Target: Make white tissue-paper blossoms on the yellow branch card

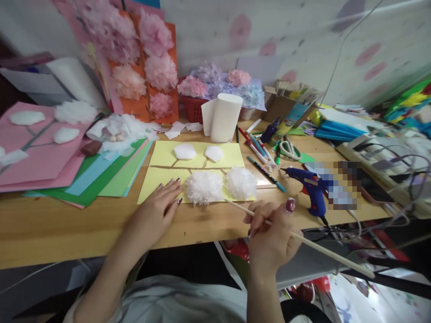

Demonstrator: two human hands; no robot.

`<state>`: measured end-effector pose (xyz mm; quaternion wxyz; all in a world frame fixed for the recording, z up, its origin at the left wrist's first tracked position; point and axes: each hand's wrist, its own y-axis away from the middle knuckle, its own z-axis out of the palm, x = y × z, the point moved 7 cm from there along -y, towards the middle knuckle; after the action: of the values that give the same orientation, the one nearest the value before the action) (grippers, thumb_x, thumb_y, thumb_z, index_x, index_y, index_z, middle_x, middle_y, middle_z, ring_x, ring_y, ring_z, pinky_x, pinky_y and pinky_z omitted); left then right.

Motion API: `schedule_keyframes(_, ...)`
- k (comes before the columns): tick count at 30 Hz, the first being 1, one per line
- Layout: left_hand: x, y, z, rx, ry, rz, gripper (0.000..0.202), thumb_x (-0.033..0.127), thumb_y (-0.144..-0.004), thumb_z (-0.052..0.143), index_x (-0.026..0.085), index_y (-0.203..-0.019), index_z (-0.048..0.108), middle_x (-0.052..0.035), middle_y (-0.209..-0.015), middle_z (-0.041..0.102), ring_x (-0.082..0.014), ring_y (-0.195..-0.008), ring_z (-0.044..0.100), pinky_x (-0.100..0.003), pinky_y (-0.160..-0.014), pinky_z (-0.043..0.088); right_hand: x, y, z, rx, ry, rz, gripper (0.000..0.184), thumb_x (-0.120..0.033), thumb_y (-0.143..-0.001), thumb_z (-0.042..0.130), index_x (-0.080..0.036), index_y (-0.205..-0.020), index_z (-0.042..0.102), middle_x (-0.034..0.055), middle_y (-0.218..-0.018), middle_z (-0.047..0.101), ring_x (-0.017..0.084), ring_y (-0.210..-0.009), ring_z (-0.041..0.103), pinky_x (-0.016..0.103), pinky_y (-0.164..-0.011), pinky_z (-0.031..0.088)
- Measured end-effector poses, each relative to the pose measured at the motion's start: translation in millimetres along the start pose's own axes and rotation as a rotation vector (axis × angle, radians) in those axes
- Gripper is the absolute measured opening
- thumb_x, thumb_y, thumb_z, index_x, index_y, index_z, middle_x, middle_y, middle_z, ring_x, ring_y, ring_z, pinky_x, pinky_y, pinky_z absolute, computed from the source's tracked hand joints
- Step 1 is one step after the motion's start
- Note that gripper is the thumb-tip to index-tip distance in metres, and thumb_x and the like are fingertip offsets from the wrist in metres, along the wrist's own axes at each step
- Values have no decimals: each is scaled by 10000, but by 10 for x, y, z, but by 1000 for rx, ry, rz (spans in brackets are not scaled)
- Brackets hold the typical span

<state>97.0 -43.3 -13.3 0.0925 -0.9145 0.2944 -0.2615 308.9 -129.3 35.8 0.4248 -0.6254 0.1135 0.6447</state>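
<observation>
My left hand [160, 207] lies flat, fingers stretched out, on the lower left corner of a yellow card [161, 176]. On the card sit two fluffy white tissue flowers [204, 187] and two flat white ovals [185, 151], joined by brown drawn branches. My right hand [269, 233] is closed on a long thin wooden stick [323, 251]. The stick's tip reaches the card's lower edge, just under the flowers.
A blue glue gun [311, 185] lies right of the card, next to markers [259, 152] and scissors [288, 149]. A white paper roll [225, 117] stands behind the card. Stacked coloured sheets [101, 175] and pink cards with flowers [37, 148] fill the left. Cables lie at right.
</observation>
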Motion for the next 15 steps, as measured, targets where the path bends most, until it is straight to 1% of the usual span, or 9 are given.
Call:
schedule_keyframes(3,-37,-19,-64,27,88,-71,383,300,-947,474,134,-1220,684,-114,-1355,621,-246,-1295,571,-473,-1129,431,34,-15,-71,-6,-47,55,626,-462,-1012,420,-231,-430,434,-38,-375,383,128,-439,460,293,-525,360)
schedule_keyframes(5,-48,-18,-136,93,149,-125,316,313,-924,527,168,-1098,747,-99,-1256,693,-248,-1205,644,-454,-1086,483,102,-5,-114,-10,-44,112,632,-499,-1003,422,-232,-430,437,-39,-377,383,128,-444,468,289,-521,361)
schedule_keyframes(7,-13,-5,-233,191,215,-159,242,313,-893,587,184,-945,785,-91,-1104,766,-238,-1051,722,-409,-983,564,175,10,-159,3,-61,174,630,-516,-993,429,-228,-433,438,-40,-381,391,123,-450,482,277,-506,356)
schedule_keyframes(9,93,9,-327,273,274,-156,175,295,-858,645,194,-842,787,-75,-964,794,-209,-900,747,-347,-860,605,243,23,-192,18,-135,249,602,-505,-974,471,-220,-444,451,-46,-382,397,113,-437,481,261,-485,349)
schedule_keyframes(11,254,13,-394,312,320,-136,121,265,-812,702,204,-730,766,-47,-839,785,-176,-786,730,-292,-769,599,291,31,-208,22,-234,323,566,-491,-938,533,-215,-449,465,-55,-370,394,101,-401,456,249,-467,349)
schedule_keyframes(13,411,4,-407,305,399,-154,202,243,-763,752,202,-575,692,-21,-749,757,-147,-719,703,-255,-728,580,311,35,-212,6,-328,380,532,-488,-894,594,-215,-453,476,-66,-345,379,92,-354,415,243,-453,360)
schedule_keyframes(14,473,-5,-381,281,473,-189,221,242,-737,777,197,-550,667,-15,-751,753,-139,-706,696,-244,-712,578,315,39,-216,-3,-368,404,527,-491,-879,612,-217,-451,473,-71,-330,365,90,-336,398,241,-446,364)
schedule_keyframes(15,528,-17,-322,233,574,-237,174,244,-708,803,194,-592,682,-14,-798,762,-135,-702,696,-240,-694,582,319,46,-223,-12,-405,426,529,-497,-872,621,-219,-449,468,-75,-314,347,90,-324,385,238,-438,364)
